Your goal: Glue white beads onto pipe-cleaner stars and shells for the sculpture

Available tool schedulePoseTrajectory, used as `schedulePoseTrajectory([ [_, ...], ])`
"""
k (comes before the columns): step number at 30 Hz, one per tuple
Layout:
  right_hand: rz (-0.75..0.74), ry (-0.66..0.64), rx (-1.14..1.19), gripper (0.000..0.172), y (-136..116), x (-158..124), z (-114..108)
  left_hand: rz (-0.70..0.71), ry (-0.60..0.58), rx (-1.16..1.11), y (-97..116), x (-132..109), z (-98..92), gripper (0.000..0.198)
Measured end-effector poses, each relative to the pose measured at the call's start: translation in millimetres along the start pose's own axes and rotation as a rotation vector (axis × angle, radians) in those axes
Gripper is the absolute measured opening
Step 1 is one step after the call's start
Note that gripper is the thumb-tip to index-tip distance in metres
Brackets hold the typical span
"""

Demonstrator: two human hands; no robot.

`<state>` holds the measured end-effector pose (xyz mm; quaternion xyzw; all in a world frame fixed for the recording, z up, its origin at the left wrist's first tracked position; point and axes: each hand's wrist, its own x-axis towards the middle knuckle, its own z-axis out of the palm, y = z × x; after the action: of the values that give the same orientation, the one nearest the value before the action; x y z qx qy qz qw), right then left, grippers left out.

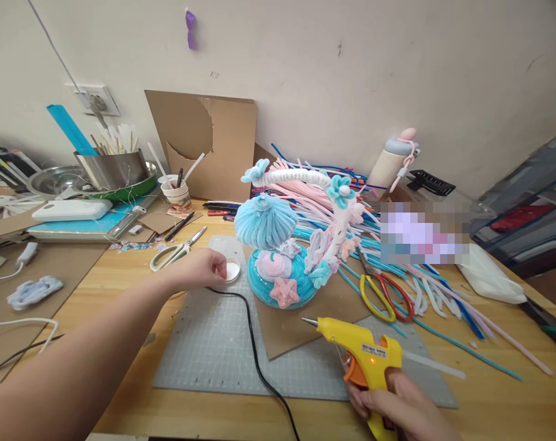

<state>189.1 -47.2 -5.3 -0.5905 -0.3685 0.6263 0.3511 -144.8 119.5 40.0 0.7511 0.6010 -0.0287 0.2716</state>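
Observation:
My right hand is wrapped round the handle of a yellow hot glue gun. Its metal nozzle points left over a cardboard sheet, and a clear glue stick sticks out of the back. My left hand has its fingers pinched at the edge of a small white round dish; what they hold, if anything, is hidden. Between the hands stands a pipe-cleaner lamp-like craft: a blue round base with a pink star and swirl, a white arched stem with flowers, and a light-blue shell-shaped shade hanging from it.
A grey cutting mat lies under the brown cardboard, crossed by a black cord. Scissors with yellow and red handles and pale-handled scissors lie nearby. Bundled pipe cleaners, a paper cup and a bottle stand behind.

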Motion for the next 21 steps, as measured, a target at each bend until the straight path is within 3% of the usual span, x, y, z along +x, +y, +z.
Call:
schedulePoseTrajectory([
  [7,0.019,0.014,0.017,0.012,-5,-2,2,0.021,0.016,0.006,6,-4,-6.5,0.016],
  [10,0.01,0.019,0.006,0.012,-4,-2,2,0.013,0.089,0.068,6,-1,-7.6,0.02],
  [15,-0.004,-0.009,0.04,0.009,2,0,0,0.031,0.233,0.182,2,8,1.0,0.025],
  [21,-0.018,0.003,0.052,0.009,3,0,0,0.082,0.29,0.174,5,11,13.2,0.023],
])
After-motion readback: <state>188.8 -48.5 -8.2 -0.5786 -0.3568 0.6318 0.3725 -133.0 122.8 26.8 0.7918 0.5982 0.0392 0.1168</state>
